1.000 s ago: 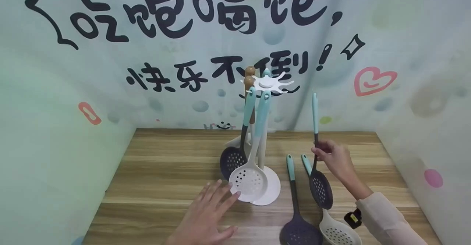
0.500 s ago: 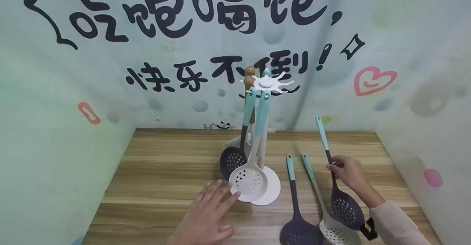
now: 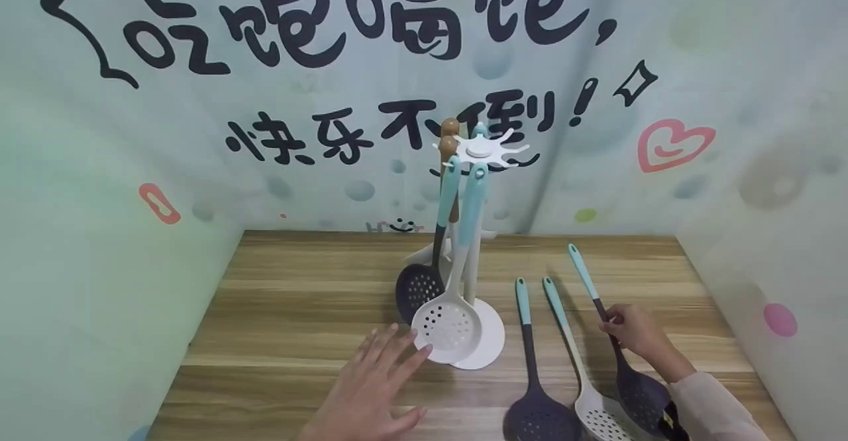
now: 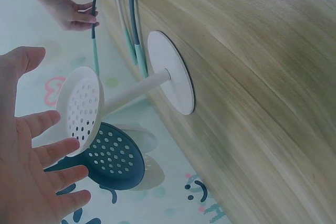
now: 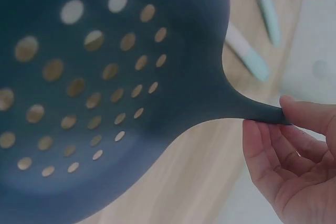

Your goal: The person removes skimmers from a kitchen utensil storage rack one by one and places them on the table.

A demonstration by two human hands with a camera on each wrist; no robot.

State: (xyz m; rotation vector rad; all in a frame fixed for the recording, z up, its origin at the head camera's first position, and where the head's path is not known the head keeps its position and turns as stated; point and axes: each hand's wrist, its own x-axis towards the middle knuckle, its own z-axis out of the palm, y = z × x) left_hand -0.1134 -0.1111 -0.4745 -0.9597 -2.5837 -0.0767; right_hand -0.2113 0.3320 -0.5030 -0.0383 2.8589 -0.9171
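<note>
My right hand [image 3: 637,332] pinches a dark slotted skimmer [image 3: 636,388] with a light blue handle end, thumb on one side of the shaft and fingers on the other. Its perforated head fills much of the right wrist view. The open left hand [image 3: 374,385] has spread fingers, with fingertips right at the rim of a white skimmer [image 3: 454,332]. That skimmer hangs from a white utensil stand [image 3: 491,335], beside another dark skimmer [image 3: 414,287]. On the table, left of the held skimmer, lie a dark skimmer [image 3: 540,411] and a white one [image 3: 596,409], handles pointing away.
The stand's top is a ring of white hooks [image 3: 493,151], several of them bare, with brown-ended handles [image 3: 449,144] hanging at its left. The wooden table [image 3: 285,308] meets a printed cloth backdrop [image 3: 318,196] at the back and both sides.
My right hand has moved the dark skimmer right and down, away from the white skimmer on the table, now lowered close over the tabletop at its right. The left hand has stayed in place.
</note>
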